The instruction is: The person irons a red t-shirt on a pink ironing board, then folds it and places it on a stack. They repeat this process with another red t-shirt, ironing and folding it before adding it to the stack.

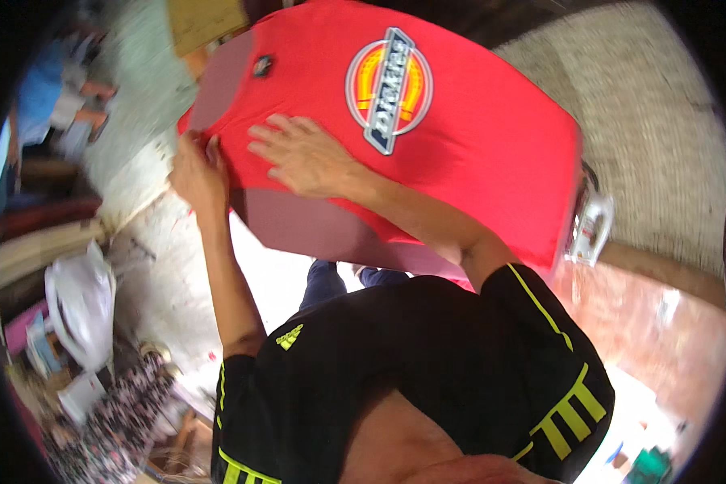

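1. Two bare hands work on one red T-shirt (468, 137), which fills the upper middle of the view, spread over a flat board (315, 230) whose dull brownish face shows at the shirt's near edge and at its upper left corner.
2. Its long axis runs from upper left to lower right; the collar end with a small dark label (263, 65) lies at the upper left, and the far end drops toward the lower right.
3. A round badge (389, 89) in orange, yellow and dark blue sits on the shirt's upper middle, tilted, its top toward the upper right.
4. Right hand (302, 153): flat on the cloth, palm down, fingers spread and pointing left, just below and left of the badge.
5. Left hand (198, 173): at the shirt's left edge, its grip closed on the cloth there, fingers curled over the hem.
6. Hard to make out: the picture is blurred by motion. The shirt's lower right end smears out, and the forearm and a black sleeve with yellow-green stripes (540, 355) cover part of its near edge. Whether a worktop carries the board cannot be told.
7. A white plastic bag (81, 302) lies well apart at the lower left, on a pale floor (169, 282).
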`<state>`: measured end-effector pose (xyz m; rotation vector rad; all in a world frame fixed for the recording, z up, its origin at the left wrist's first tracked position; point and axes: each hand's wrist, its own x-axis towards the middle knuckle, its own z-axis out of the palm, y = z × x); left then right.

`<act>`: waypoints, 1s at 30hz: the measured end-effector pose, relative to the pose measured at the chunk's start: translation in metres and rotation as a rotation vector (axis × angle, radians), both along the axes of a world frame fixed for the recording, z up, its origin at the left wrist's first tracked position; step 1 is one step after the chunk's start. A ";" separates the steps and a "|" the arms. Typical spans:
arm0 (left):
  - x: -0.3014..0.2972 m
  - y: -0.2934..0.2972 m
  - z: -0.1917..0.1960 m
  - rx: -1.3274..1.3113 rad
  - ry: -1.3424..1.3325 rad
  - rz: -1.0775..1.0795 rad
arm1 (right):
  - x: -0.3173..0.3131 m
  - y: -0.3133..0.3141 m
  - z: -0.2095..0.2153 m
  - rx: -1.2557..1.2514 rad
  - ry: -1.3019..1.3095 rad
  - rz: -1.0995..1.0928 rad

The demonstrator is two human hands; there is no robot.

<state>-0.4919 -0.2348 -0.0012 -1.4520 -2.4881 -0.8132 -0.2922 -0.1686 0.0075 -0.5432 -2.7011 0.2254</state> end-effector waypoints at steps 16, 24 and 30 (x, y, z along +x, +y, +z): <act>0.241 0.094 0.015 -0.150 0.195 -1.041 | 0.240 0.011 -0.003 -0.060 -0.141 -1.007; 0.283 0.179 -0.010 -0.044 0.390 -0.901 | 0.462 0.072 -0.014 0.189 -0.147 -1.323; 0.274 0.179 -0.011 -0.008 0.381 -0.978 | 0.499 0.085 -0.007 0.279 -0.121 -1.394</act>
